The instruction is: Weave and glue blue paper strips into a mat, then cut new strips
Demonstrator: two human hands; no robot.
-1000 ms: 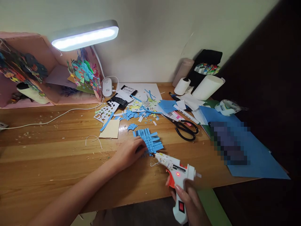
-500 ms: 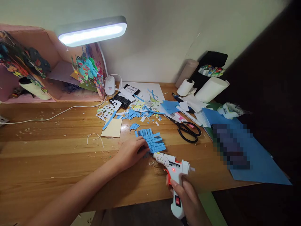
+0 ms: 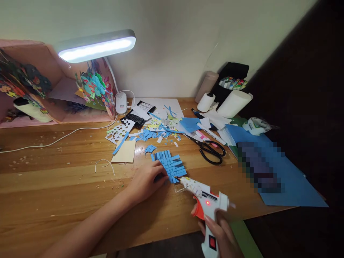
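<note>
A piece of woven blue paper strips (image 3: 170, 165), with loose ends fanned out on its right side, lies on the wooden table. My left hand (image 3: 147, 180) has its fingers closed on the left edge of this weave. In my right hand (image 3: 220, 229) is a white glue gun (image 3: 205, 195) with an orange trigger and a lit red light. Its nozzle tip is at the near edge of the weave. Just beyond the weave rests a small blue woven scrap (image 3: 150, 148).
Black scissors (image 3: 212, 152) lie to the right of paper scraps (image 3: 161, 126). Blue sheets (image 3: 292, 179) cover the right side. White rolls (image 3: 235, 104) stand at the back right, a lamp (image 3: 99, 46) hangs over the back left, and a pink box (image 3: 72, 116) sits below it.
The glue gun has shifted right and slightly nearer to me, its tip now at the weave's near edge. The whole view has moved a little. My left hand keeps its hold.
</note>
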